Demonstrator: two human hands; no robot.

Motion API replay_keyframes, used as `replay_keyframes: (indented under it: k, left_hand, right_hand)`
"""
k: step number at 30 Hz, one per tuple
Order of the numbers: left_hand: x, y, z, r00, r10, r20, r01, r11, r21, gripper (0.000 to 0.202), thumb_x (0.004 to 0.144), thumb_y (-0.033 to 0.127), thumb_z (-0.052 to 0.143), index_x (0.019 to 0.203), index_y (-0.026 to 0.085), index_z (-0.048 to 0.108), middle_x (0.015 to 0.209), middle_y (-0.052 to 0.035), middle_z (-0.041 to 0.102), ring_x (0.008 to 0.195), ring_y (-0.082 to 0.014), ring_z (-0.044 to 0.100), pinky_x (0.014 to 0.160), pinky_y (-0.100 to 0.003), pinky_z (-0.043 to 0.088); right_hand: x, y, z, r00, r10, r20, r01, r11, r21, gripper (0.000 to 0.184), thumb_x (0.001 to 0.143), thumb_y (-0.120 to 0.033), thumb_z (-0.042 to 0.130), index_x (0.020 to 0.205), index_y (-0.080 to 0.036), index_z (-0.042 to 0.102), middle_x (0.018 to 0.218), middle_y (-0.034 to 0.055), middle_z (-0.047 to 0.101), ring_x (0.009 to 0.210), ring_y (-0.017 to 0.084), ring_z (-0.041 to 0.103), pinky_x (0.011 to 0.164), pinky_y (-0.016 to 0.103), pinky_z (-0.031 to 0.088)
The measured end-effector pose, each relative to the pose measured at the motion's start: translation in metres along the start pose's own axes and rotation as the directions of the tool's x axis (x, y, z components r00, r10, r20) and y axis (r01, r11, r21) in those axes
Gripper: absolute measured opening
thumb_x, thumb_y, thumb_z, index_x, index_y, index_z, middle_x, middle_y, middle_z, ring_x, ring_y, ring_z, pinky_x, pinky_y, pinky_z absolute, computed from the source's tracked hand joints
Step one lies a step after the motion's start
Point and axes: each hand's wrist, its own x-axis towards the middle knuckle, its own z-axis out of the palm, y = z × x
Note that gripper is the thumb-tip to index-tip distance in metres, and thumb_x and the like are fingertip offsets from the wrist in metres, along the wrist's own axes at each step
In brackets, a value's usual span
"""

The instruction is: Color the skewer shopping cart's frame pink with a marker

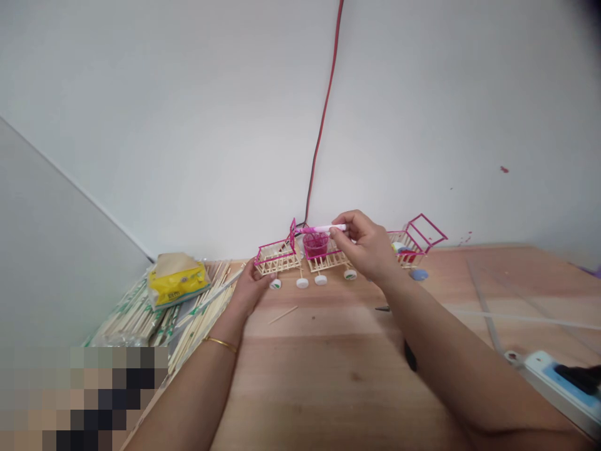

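My left hand (250, 287) grips the left end of a small stick-built cart (278, 258) with white bottle-cap wheels. Its top rim and raised handle frame are pink; the lower sticks are bare wood. In my right hand (364, 241) is a white-handled paintbrush (323, 229), pinched between thumb and fingers. The brush's pink-stained end points left and meets the cart's handle frame, as far as I can see. A clear cup of pink paint (315, 245) sits just below the brush, by a second cart (331, 260) that my right hand partly hides.
A third cart (413, 247) with a pink handle frame stands right, near a blue cap (419, 274). Bundled sticks (136, 313) and a yellow tissue pack (178, 280) lie left. One loose stick (283, 314) lies in front. A power strip (558, 382) is at right.
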Motion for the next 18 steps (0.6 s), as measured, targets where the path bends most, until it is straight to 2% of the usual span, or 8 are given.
replay_keyframes:
  k: [9,18]
  left_hand:
    - [0.0000,-0.0022,-0.0014,1.000,-0.003,0.005,0.003,1.000,0.023,0.069,0.062,0.028,0.082,0.123,0.016,0.054,0.128,-0.0148,0.062,0.113,-0.0263,0.061,0.100,-0.043,0.045]
    - [0.0011,-0.0032,-0.0016,1.000,-0.013,0.008,0.013,1.000,0.003,0.072,0.059,0.029,0.084,0.123,0.016,0.054,0.126,-0.0141,0.063,0.113,-0.0264,0.061,0.099,-0.041,0.045]
  right_hand:
    - [-0.0008,-0.0006,0.0006,1.000,0.017,-0.017,-0.016,1.000,0.024,0.015,0.087,-0.035,0.056,0.094,-0.022,0.057,0.068,-0.0016,0.060,0.060,0.013,0.056,0.059,0.026,0.043]
    - [-0.0005,-0.0001,0.0011,0.999,0.005,-0.036,-0.004,1.000,0.010,0.015,0.087,-0.035,0.057,0.094,-0.022,0.058,0.070,-0.0008,0.060,0.061,0.014,0.056,0.060,0.027,0.044]
